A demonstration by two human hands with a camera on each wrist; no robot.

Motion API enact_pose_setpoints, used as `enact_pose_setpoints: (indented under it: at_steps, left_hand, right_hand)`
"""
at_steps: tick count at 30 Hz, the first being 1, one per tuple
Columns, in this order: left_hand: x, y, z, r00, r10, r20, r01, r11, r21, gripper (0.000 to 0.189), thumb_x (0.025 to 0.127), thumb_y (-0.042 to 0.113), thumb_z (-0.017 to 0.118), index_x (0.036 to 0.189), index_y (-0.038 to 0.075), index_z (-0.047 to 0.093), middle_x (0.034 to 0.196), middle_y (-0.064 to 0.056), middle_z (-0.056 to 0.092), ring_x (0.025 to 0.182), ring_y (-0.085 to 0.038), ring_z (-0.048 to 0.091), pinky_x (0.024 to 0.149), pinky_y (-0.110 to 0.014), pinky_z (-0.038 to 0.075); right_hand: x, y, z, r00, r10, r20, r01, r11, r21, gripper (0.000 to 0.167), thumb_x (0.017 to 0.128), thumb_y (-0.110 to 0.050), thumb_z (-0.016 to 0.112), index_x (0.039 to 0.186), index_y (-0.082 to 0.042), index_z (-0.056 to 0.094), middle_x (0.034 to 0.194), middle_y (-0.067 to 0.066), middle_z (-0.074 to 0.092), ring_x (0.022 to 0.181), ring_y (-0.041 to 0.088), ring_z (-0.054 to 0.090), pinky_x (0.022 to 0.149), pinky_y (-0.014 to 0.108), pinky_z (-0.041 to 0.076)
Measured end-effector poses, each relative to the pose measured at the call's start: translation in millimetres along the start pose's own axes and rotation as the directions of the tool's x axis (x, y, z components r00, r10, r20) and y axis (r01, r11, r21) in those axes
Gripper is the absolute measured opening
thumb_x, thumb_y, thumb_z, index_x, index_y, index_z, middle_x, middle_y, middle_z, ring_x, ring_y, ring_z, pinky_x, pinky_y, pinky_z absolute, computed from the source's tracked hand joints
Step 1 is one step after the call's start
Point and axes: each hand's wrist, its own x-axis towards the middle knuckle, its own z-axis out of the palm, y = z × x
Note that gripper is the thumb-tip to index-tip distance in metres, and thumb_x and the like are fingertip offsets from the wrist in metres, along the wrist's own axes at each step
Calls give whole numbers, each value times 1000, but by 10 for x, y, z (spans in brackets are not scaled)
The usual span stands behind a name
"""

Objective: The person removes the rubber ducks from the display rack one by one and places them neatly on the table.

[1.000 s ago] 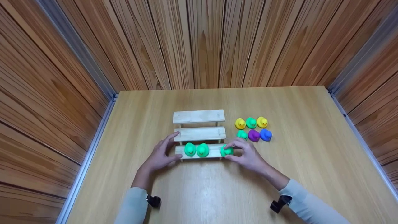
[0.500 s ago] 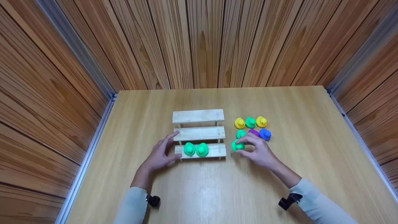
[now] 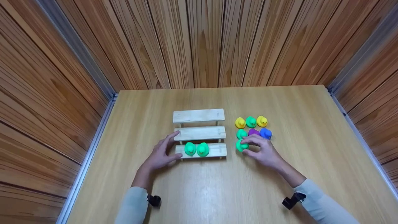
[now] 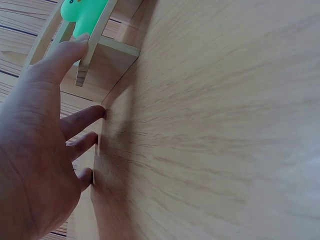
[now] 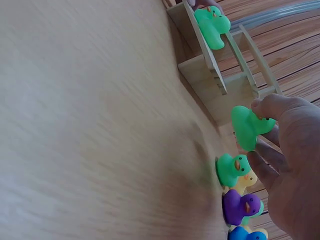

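Observation:
A three-step wooden stand (image 3: pixel 199 133) carries two green rubber ducks (image 3: pixel 190 149) side by side on its lowest step. My left hand (image 3: pixel 159 155) rests at the stand's left end, thumb on the lowest step and index finger by the middle step. In the left wrist view its other fingers reach down toward the table, spread and uncurled. My right hand (image 3: pixel 262 151) pinches another green rubber duck (image 5: pixel 245 127) between thumb and fingers, right of the stand. In the right wrist view this duck appears raised off the table.
Right of the stand are two rows of rubber ducks: yellow (image 3: pixel 240 123), green (image 3: pixel 251 122) and yellow at the back; green (image 3: pixel 241 134), purple (image 3: pixel 253 132) and blue (image 3: pixel 266 133) in front. My right hand partly covers the purple one. Wooden walls (image 3: pixel 205 43) enclose the table.
My right hand has lifted the green rubber duck off the right end of the lowest step and carried it right, toward the other ducks. My left hand has stayed put.

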Motion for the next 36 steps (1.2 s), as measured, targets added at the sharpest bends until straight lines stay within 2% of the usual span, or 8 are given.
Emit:
enact_pose_setpoints:
  at_steps: [3, 9, 16, 19, 24, 32, 36]
  left_hand:
    - [-11, 1, 11, 1000, -11, -3, 11, 1000, 4, 91, 98, 49, 87, 169, 63, 31, 183, -4, 42, 171, -40, 31, 136, -80, 21]
    - [-25, 20, -33, 1000, -17, -9, 17, 1000, 14, 92, 98, 51, 87, 169, 62, 30, 186, -2, 37, 171, -40, 30, 136, -81, 22]
    - [-1, 11, -19, 1000, 4, -7, -3, 1000, 16, 94, 98, 47, 88, 172, 56, 31, 185, -5, 40, 173, -42, 29, 137, -79, 19]
    - [-1, 8, -11, 1000, 3, -5, -3, 1000, 9, 94, 98, 46, 88, 172, 56, 31, 185, -3, 39, 174, -41, 28, 138, -78, 18]
    - [-10, 2, -4, 1000, -3, -4, 3, 1000, 10, 93, 99, 48, 87, 171, 59, 30, 187, -3, 36, 174, -41, 28, 137, -80, 20]
    - [-11, -5, 1, 1000, -19, -10, 19, 1000, 15, 93, 99, 50, 86, 171, 60, 29, 186, -3, 36, 173, -41, 28, 137, -80, 21]
    - [-13, 11, -4, 1000, -18, -8, 18, 1000, 16, 92, 99, 49, 86, 170, 61, 29, 187, -2, 36, 173, -41, 28, 137, -80, 21]
  right_hand:
    - [-35, 59, -16, 1000, -20, 1, 20, 1000, 0, 33, 92, 7, 87, 122, -2, 81, 120, 19, 80, 118, -8, 71, 105, 15, 59]
    - [-38, 158, -16, 999, -44, 14, 44, 999, -17, 32, 90, 8, 88, 120, -3, 82, 119, 18, 82, 116, -8, 71, 104, 13, 59]
    - [-60, 228, 2, 997, -75, 0, 74, 994, -85, 32, 87, 10, 90, 115, -3, 83, 116, 16, 83, 114, 6, 74, 107, 2, 49]
    - [-71, 250, 5, 998, -69, -2, 69, 993, -94, 31, 86, 10, 90, 114, -2, 83, 115, 16, 83, 113, 6, 74, 106, 1, 48]
    - [-81, 273, -3, 999, -41, 11, 42, 994, -99, 30, 89, 7, 90, 117, -3, 83, 117, 14, 82, 113, 6, 74, 104, 5, 53]
    - [-77, 286, -19, 1000, 6, 24, -3, 995, -103, 31, 92, 2, 89, 121, -8, 83, 121, 11, 81, 111, 24, 78, 103, 14, 60]
    - [-77, 282, -20, 1000, 11, 26, -8, 995, -96, 31, 93, 2, 89, 121, -8, 83, 121, 12, 81, 111, 20, 78, 101, 18, 63]
